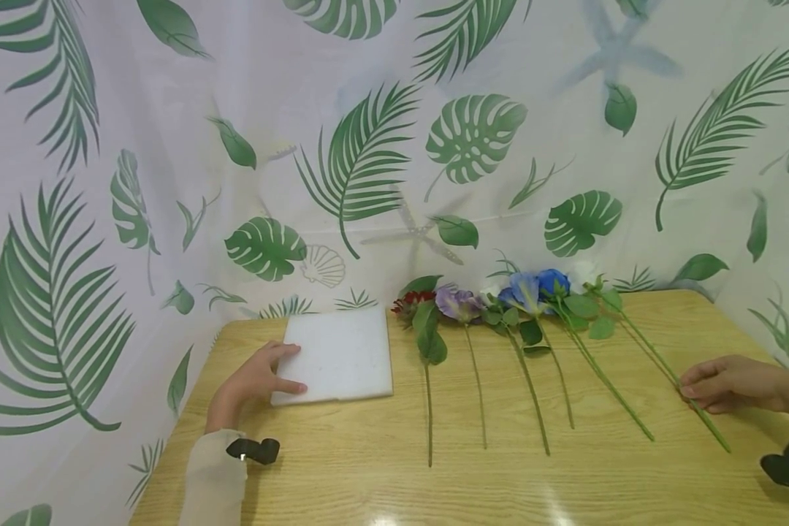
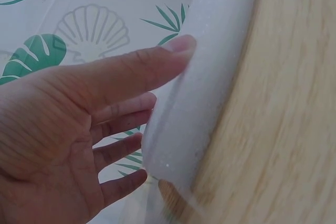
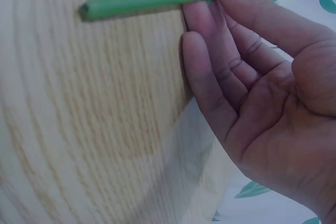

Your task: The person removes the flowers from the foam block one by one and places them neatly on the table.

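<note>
My left hand (image 1: pixel 259 376) rests at the left edge of a white foam block (image 1: pixel 342 354), which lies flat on the table. In the left wrist view, the thumb (image 2: pixel 136 69) touches the foam while the other fingers spread along its edge. On the right, my right hand (image 1: pixel 736 383) pinches the green stem (image 3: pixel 142 4) of the rightmost flower between thumb and fingertips, near its lower end. That flower's white head (image 1: pixel 585 274) lies at the back, partly behind leaves. Beside it is a blue flower (image 1: pixel 554 283) with its stem slanting toward the front.
More stemmed flowers lie in a row between the hands: a dark red flower (image 1: pixel 416 303), a purple flower (image 1: pixel 459 302) and a pale blue flower (image 1: pixel 524 290) among them. Behind the wooden table (image 1: pixel 368 460) hangs a leaf-patterned curtain (image 1: pixel 381 241).
</note>
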